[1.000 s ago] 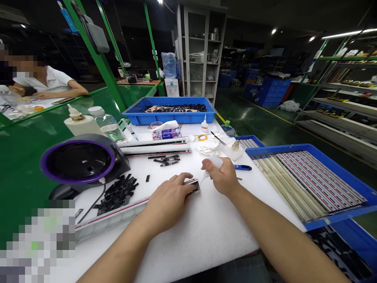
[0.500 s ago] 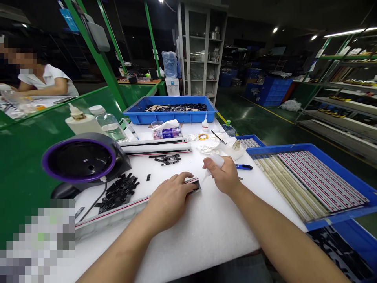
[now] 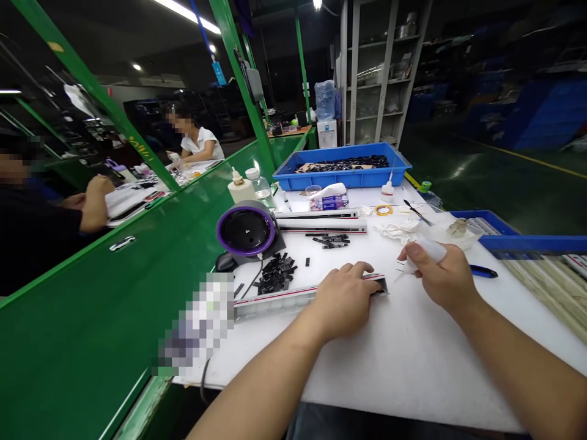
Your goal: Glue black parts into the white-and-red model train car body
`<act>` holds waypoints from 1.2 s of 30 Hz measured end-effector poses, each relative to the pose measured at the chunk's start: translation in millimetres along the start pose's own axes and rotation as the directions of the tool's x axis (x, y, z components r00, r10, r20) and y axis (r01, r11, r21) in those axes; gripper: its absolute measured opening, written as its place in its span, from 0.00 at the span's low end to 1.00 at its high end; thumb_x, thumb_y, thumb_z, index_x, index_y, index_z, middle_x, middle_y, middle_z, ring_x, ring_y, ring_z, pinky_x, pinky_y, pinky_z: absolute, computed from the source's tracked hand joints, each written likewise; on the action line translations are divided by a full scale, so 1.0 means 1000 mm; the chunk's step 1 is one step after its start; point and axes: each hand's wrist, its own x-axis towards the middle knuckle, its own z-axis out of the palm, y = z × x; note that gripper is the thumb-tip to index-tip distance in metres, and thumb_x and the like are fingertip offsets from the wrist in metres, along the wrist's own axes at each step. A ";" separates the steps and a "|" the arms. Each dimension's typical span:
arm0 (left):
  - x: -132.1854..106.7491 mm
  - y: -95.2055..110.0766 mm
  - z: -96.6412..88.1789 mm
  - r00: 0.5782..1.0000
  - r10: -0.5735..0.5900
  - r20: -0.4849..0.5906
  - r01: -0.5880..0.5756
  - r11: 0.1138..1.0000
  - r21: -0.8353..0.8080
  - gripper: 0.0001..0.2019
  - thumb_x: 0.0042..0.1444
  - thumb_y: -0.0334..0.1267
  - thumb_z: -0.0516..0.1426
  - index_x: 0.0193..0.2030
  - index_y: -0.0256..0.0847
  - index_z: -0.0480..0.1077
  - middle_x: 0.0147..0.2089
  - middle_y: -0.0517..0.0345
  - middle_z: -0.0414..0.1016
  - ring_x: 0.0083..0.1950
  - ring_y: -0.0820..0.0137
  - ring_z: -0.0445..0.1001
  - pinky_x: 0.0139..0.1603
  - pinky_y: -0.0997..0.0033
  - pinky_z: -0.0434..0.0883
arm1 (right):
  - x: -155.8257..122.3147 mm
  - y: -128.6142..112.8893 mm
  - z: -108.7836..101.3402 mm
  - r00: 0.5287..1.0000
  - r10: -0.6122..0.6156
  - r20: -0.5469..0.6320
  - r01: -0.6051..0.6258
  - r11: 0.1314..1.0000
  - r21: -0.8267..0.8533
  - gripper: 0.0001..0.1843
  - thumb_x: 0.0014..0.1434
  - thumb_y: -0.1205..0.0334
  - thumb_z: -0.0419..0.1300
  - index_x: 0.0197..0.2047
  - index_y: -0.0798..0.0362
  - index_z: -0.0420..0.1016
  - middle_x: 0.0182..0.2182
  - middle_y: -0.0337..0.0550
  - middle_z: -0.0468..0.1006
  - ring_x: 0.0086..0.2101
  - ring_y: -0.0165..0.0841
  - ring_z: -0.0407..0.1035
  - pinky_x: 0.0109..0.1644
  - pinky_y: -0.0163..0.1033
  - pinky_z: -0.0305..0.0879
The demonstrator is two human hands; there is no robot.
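Observation:
My left hand (image 3: 345,300) is closed over the right end of a long white rail (image 3: 275,298) with a red stripe, which lies on the white tabletop. Its fingers curl around the open channel end. In my right hand (image 3: 447,278) is a white squeeze bottle (image 3: 431,249) with a thin nozzle, tilted down to the left. The nozzle tip is just right of the rail's end, apart from it. Behind the rail lies a pile of small black strips (image 3: 276,273), with one single strip (image 3: 307,262) beside it. The rail's middle is partly hidden by my left hand.
A purple-rimmed round fan (image 3: 246,231) stands at left. Two more rails (image 3: 321,225) lie behind, near a blue tray (image 3: 339,178). A second bottle (image 3: 387,192), yellow tape roll (image 3: 383,210) and blue cutter (image 3: 483,271) are nearby. Two people sit beyond the green partition (image 3: 137,269).
The view has turned left, so the table appears farther right. My right hand has drawn the bottle slightly away from the rail's end. My left hand keeps its hold.

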 end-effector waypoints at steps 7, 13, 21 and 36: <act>-0.001 -0.002 0.004 1.000 0.012 -0.025 -0.012 1.000 -0.007 0.16 0.61 0.37 0.48 0.51 0.49 0.71 0.61 0.54 0.64 0.53 0.60 0.68 0.53 0.55 0.69 | 0.014 -0.007 -0.015 0.990 0.089 -0.109 -0.027 0.881 0.473 0.24 0.59 0.40 0.58 0.25 0.52 0.76 0.16 0.40 0.63 0.16 0.28 0.53 0.18 0.35 0.47; -0.001 -0.002 0.005 1.000 0.005 0.000 -0.005 1.000 -0.017 0.16 0.60 0.36 0.49 0.51 0.49 0.71 0.61 0.54 0.63 0.54 0.60 0.67 0.54 0.55 0.68 | 0.030 0.004 -0.032 0.988 0.151 0.008 -0.118 0.738 0.665 0.12 0.55 0.50 0.58 0.30 0.48 0.76 0.20 0.42 0.65 0.21 0.33 0.60 0.20 0.38 0.58; -0.001 -0.002 0.004 1.000 0.002 -0.013 -0.002 1.000 -0.001 0.15 0.60 0.36 0.50 0.50 0.48 0.72 0.61 0.54 0.64 0.54 0.60 0.68 0.53 0.56 0.69 | 0.036 0.013 -0.025 0.975 0.193 0.111 -0.216 0.701 0.680 0.11 0.49 0.58 0.65 0.38 0.47 0.77 0.42 0.46 0.76 0.39 0.39 0.71 0.30 0.37 0.69; 0.005 -0.002 -0.002 1.000 -0.007 -0.021 0.006 1.000 -0.023 0.18 0.60 0.32 0.47 0.51 0.52 0.71 0.60 0.57 0.65 0.54 0.60 0.69 0.51 0.56 0.69 | 0.038 0.019 0.001 0.971 -0.031 0.236 0.123 0.916 -0.383 0.12 0.55 0.68 0.64 0.43 0.52 0.73 0.39 0.42 0.77 0.37 0.35 0.71 0.41 0.38 0.66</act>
